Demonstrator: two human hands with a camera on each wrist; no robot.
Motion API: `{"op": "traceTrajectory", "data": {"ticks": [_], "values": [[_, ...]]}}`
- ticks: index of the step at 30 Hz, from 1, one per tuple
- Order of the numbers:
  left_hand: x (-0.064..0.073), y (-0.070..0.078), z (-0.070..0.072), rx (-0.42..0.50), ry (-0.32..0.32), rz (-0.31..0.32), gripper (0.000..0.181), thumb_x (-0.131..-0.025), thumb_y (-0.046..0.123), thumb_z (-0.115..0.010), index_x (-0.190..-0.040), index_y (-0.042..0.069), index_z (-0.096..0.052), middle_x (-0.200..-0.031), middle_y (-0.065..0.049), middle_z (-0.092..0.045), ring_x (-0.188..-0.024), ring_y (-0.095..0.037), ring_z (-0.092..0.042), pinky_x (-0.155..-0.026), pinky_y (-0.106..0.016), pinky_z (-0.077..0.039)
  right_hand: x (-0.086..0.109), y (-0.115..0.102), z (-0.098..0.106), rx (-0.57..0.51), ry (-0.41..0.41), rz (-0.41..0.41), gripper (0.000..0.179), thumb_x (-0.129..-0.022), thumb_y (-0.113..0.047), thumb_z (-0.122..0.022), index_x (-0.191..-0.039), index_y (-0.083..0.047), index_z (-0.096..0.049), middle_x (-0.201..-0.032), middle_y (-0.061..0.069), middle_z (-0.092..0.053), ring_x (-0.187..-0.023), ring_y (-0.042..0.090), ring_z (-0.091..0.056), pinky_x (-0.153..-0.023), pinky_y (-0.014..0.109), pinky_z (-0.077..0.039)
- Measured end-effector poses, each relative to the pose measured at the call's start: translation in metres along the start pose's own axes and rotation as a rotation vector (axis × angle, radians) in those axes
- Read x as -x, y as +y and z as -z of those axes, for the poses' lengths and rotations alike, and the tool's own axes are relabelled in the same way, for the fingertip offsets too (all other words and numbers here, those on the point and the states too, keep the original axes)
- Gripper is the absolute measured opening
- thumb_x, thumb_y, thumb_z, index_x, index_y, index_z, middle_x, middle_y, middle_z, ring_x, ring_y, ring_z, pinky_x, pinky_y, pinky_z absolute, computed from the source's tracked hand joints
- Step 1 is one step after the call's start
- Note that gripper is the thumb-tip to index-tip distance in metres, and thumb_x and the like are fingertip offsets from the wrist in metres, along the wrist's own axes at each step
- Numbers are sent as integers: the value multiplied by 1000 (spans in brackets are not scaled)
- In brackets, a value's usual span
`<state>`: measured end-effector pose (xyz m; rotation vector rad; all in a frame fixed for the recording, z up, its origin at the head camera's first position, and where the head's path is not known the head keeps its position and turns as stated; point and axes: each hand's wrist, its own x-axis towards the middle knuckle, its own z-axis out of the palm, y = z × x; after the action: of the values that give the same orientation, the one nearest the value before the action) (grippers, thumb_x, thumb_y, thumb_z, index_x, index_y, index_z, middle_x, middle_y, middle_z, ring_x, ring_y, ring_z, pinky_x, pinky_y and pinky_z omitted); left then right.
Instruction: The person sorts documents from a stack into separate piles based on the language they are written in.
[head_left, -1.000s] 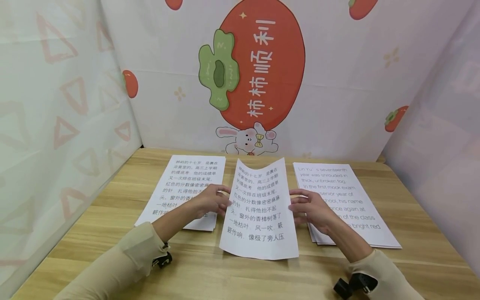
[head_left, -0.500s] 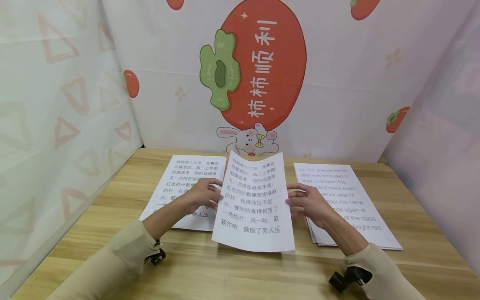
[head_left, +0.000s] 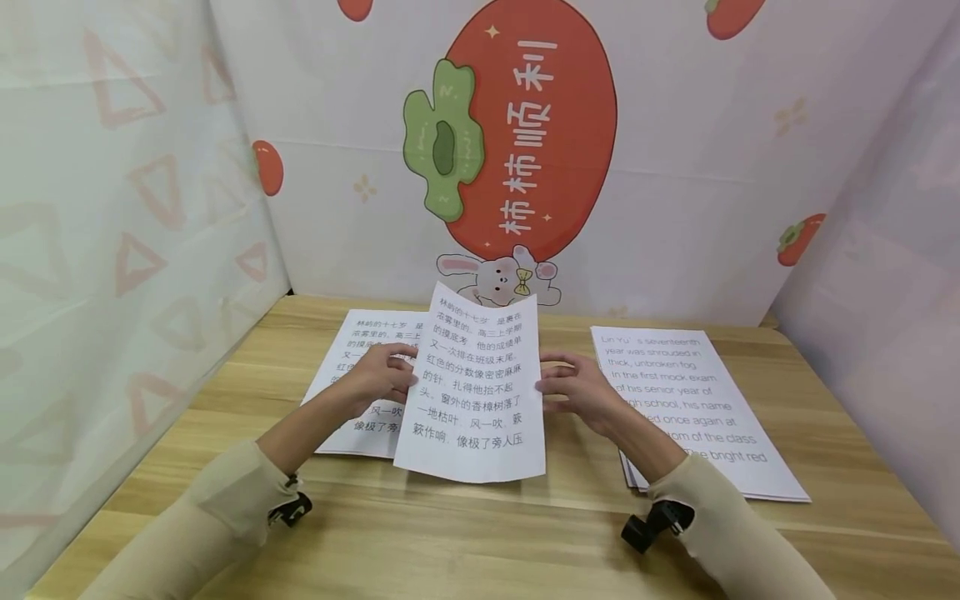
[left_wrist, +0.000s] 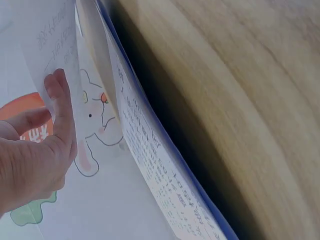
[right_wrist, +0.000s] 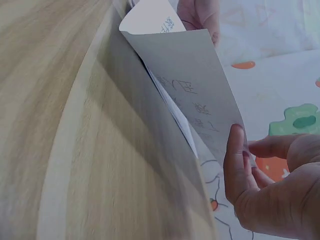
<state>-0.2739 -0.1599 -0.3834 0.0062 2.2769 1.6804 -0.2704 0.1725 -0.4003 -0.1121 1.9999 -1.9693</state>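
Note:
A white sheet of paper (head_left: pixel 474 392) printed with Chinese text is held up above the table, bowed lengthwise. My left hand (head_left: pixel 378 375) pinches its left edge between thumb and fingers. On the opposite edge my right hand (head_left: pixel 577 387) pinches it in the same way; the right wrist view shows the thumb and fingers (right_wrist: pixel 236 165) on either face of the sheet. Behind and below it, partly covered by the left hand and the sheet, a paper stack (head_left: pixel 352 433) with the same Chinese text lies on the table.
To the right lies another paper stack (head_left: pixel 675 392) with English text, partly under the right forearm. The wooden table (head_left: pixel 465 542) meets a printed cloth backdrop (head_left: pixel 337 225) at its rear edge. Dark straps with small devices sit on both wrists.
Both hands have carried the held sheet leftward and slightly up, from the gap between the stacks to partly over the left stack. The two stacks stay in place on the table.

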Motion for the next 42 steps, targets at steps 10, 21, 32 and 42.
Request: {"op": "traceTrajectory", "data": {"ticks": [10, 21, 32, 42], "values": [[1, -10, 24, -27, 123, 5, 50, -99, -6, -58, -147, -7, -46, -111, -17, -65, -81, -18, -67, -72, -28, -62, -22, 0, -26, -70, -12, 13, 55, -97, 10, -60, -149, 5, -45, -104, 11, -67, -87, 16, -69, -76, 34, -65], [5, -21, 49, -20, 246, 38, 51, -99, -3, -57, -149, -5, -45, -112, -14, -63, -79, -13, -63, -69, -23, -59, -32, 2, -47, -61, -141, 47, 64, -98, 4, -62, -157, 3, -37, -142, 30, -54, -105, 22, -68, -91, 38, -63], [8, -31, 68, -56, 337, 82, 50, -102, -1, -49, -152, -2, -44, -124, -17, -59, -87, -13, -56, -67, -22, -53, -40, 7, -64, -127, -246, 89, 72, -99, 1, -58, -160, 7, -22, -160, 30, -34, -138, 44, -49, -105, 44, -56], [9, -40, 85, -23, 399, 132, 53, -100, -5, -48, -152, 0, -46, -114, -7, -58, -88, -12, -54, -66, -22, -49, -47, 10, -80, -119, -302, 115, 75, -101, 3, -52, -165, -4, -15, -162, 32, -29, -128, 44, -56, -105, 55, -53]]}}
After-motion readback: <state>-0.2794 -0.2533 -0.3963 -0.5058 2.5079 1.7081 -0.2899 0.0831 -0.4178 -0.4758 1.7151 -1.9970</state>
